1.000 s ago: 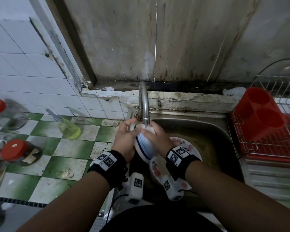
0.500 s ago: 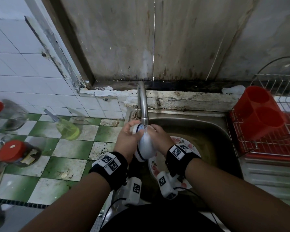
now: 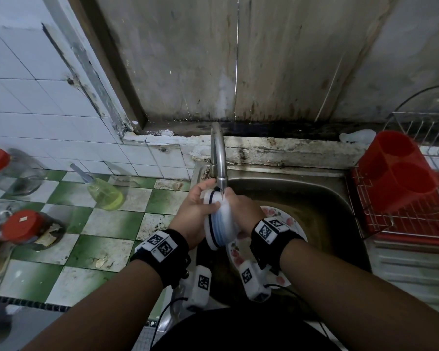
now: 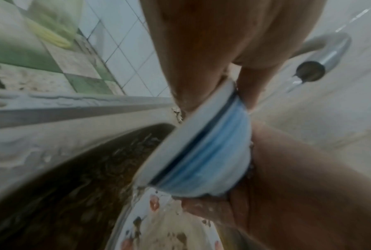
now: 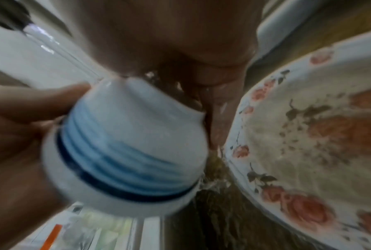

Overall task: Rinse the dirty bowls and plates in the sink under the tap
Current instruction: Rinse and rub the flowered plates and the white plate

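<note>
A white bowl with blue bands (image 3: 219,225) (image 4: 204,148) (image 5: 129,143) is held on its side under the tap (image 3: 219,158), whose spout (image 4: 311,71) runs water onto it. My left hand (image 3: 195,214) grips the bowl's rim side, thumb over the outside. My right hand (image 3: 241,211) holds the bowl's base from the right. Below them a dirty rose-patterned plate (image 3: 284,219) (image 5: 308,135) lies in the steel sink (image 3: 314,198), in brown water. The inside of the bowl is hidden.
A red wire dish rack (image 3: 403,219) with a red cutlery holder (image 3: 395,173) stands right of the sink. On the green-and-white tiled counter (image 3: 69,236) at left are a yellow soap bottle (image 3: 104,193) and red-lidded jars (image 3: 28,229).
The bowl has been turned between both hands under the running water, its blue bands again facing up. The hands have stayed under the spout.
</note>
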